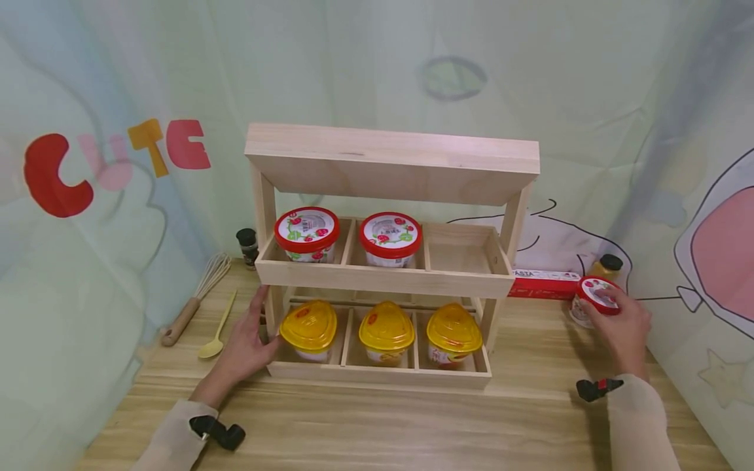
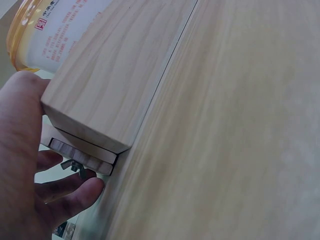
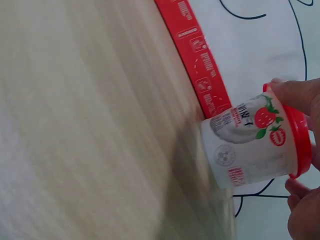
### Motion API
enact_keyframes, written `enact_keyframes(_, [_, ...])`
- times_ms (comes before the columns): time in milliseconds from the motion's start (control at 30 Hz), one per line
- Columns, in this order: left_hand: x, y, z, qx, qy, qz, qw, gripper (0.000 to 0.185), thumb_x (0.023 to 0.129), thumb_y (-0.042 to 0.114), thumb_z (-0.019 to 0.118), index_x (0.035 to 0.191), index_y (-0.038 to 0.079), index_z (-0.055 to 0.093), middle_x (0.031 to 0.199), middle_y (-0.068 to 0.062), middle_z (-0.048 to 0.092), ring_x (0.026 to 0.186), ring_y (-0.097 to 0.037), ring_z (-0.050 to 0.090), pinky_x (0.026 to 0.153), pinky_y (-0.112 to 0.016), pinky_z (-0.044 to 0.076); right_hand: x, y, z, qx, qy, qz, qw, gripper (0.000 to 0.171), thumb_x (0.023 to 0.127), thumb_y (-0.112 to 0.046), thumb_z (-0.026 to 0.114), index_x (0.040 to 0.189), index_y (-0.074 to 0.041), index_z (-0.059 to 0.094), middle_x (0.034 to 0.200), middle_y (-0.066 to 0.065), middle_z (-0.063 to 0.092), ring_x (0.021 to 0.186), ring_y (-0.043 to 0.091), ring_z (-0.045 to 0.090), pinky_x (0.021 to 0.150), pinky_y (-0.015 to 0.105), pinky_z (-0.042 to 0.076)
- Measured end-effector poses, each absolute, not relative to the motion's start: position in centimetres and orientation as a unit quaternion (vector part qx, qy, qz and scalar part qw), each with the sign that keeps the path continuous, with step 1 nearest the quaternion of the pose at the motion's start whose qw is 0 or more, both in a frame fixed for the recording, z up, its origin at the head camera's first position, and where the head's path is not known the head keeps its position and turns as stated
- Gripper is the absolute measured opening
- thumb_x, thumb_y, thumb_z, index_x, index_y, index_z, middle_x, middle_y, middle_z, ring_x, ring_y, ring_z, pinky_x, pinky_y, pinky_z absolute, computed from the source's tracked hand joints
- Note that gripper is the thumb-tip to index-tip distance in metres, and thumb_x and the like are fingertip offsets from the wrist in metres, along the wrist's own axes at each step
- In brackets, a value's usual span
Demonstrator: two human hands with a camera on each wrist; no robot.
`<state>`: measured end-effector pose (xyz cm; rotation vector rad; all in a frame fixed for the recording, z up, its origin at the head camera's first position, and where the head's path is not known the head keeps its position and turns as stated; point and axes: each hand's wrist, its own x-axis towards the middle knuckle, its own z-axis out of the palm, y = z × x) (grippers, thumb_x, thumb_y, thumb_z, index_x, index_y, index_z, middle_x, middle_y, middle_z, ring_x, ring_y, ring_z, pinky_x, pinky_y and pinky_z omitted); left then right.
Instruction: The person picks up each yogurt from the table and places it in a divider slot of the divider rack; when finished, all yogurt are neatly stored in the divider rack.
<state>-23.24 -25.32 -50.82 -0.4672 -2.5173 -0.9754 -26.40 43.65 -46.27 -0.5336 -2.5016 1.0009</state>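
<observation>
A two-tier wooden rack (image 1: 385, 280) stands on the wooden table (image 1: 377, 425). Its upper tier holds two red-lidded strawberry cups (image 1: 307, 230) (image 1: 391, 235), with the right compartment (image 1: 456, 252) empty. The lower tier holds three yellow-lidded cups (image 1: 309, 325) (image 1: 386, 326) (image 1: 453, 328). My left hand (image 1: 250, 340) holds the rack's lower left corner (image 2: 87, 117), thumb at the front and fingers (image 2: 70, 195) behind the post. My right hand (image 1: 618, 320) grips a third red-lidded strawberry cup (image 1: 596, 297) (image 3: 255, 142) at the table's right, fingers (image 3: 295, 95) round its lid.
A red pasta box (image 1: 544, 284) (image 3: 200, 65) lies behind the rack's right side, with a yellow jar (image 1: 607, 267) beside it. A whisk (image 1: 197, 297), a yellow spoon (image 1: 218, 327) and a small dark jar (image 1: 247, 245) sit left of the rack. Printed cloth surrounds the table.
</observation>
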Motion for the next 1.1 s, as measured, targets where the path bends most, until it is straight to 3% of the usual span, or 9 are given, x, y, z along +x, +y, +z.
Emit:
enact_keyframes(333, [-23.3,-25.4,-51.0,-0.169,-0.899,-0.350,0.201,0.116,0.084,0.008,0.077,0.173,0.024,0.006,0.154,-0.036,0.047,0.120,-0.054,0.064,0.095,-0.074,0.059,-26.7,44.0,-47.2,-0.206,-0.876,0.394,0.187,0.065,0.105,-0.033,0.067,0.161,-0.006,0.047,0.178,0.019,0.029,0.164,0.047,0.025,0.124,0.073,0.036])
enact_keyframes(767, [-23.4,-25.5,-51.2,-0.177,-0.896,-0.346,0.213,0.114,0.083,0.010,0.078,0.173,0.022,0.007,0.151,-0.037,0.050,0.118,-0.054,0.066,0.093,-0.073,0.060,-26.1,43.6,-47.4,-0.200,-0.871,0.394,0.217,0.060,0.105,-0.033,0.067,0.159,-0.010,0.052,0.178,0.011,0.032,0.164,0.043,0.030,0.123,0.070,0.040])
enact_keyframes(1100, [-23.3,-25.4,-51.0,-0.174,-0.899,-0.345,0.207,0.115,0.084,0.010,0.077,0.173,0.023,0.006,0.151,-0.036,0.049,0.119,-0.054,0.065,0.093,-0.073,0.059,-26.1,43.2,-47.1,-0.193,-0.861,0.402,0.243,0.057,0.105,-0.033,0.067,0.158,-0.014,0.055,0.177,0.005,0.034,0.167,0.038,0.027,0.126,0.069,0.037])
